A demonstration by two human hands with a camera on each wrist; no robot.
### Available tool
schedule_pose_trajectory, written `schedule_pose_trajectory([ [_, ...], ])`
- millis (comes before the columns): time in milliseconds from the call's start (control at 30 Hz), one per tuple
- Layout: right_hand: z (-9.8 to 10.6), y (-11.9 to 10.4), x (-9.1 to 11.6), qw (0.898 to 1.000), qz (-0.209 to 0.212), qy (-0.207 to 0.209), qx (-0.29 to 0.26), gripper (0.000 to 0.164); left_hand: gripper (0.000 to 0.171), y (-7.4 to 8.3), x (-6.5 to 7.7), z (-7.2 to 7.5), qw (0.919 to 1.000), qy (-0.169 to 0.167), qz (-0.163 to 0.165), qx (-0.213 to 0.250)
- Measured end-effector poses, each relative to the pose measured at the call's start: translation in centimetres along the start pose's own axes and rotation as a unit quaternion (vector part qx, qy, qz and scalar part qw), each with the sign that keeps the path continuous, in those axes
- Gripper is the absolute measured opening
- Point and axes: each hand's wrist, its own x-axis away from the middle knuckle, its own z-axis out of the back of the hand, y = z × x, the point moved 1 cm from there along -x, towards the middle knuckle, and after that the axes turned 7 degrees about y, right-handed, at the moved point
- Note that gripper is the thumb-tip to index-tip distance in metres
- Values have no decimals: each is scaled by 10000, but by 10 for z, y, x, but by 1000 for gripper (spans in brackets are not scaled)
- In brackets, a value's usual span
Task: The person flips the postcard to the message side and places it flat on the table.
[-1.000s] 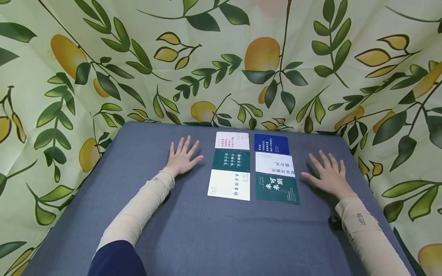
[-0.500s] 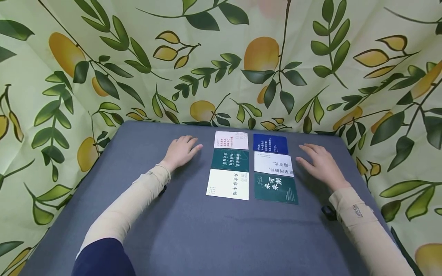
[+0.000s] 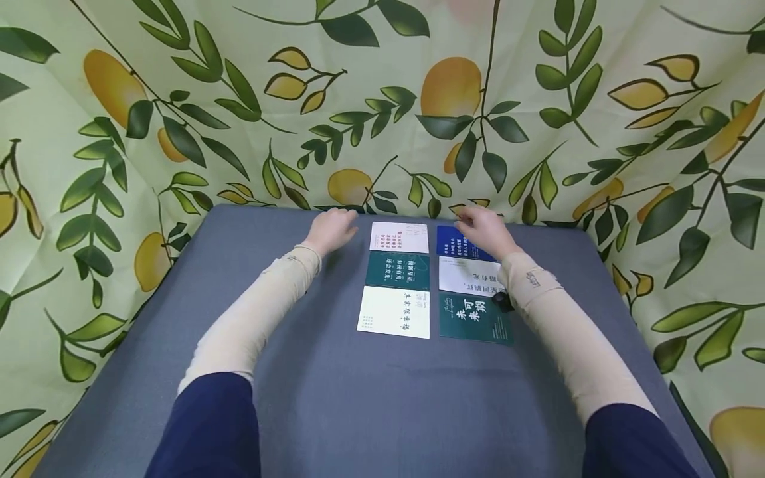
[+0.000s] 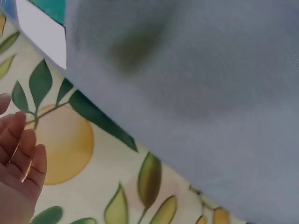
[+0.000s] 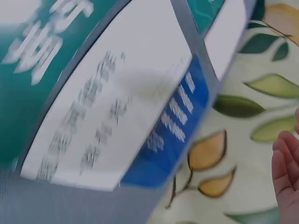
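Observation:
Printed cards lie in two columns of three. The left column has a white card with red text (image 3: 399, 238), a dark green card (image 3: 382, 270) and a cream card (image 3: 382, 312). In the right column are a blue card (image 3: 448, 242), a white card (image 3: 457, 275) and a green card (image 3: 478, 328). My left hand (image 3: 331, 230), fingers loosely bent, hovers left of the top white card and holds nothing. My right hand (image 3: 485, 230) overlaps the blue card in the head view. Its relaxed fingers (image 5: 284, 170) show against the curtain in the right wrist view, holding nothing.
The cards lie on a table with a blue-grey cloth (image 3: 382, 405). A curtain (image 3: 370, 60) printed with leaves and fruit hangs right behind the far edge and along both sides. A small black object (image 3: 503, 302) sits at my right wrist, over the cards.
Both hands have moved forward toward the far edge, the right one also leftward over its column. Their fingers, spread wide a second ago, are now loosely bent. The cards have stayed in place.

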Motion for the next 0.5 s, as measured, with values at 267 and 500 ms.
schedule_pose_trajectory([
  [267,-49,-17,-22,9964,-748,-388,-97,36,31,10,-15,-27,9864,-31,1441,796],
  [500,-76,-35,-20,9925,-1105,-454,-244,39,28,-1,-34,-95,9713,-151,2152,1004],
])
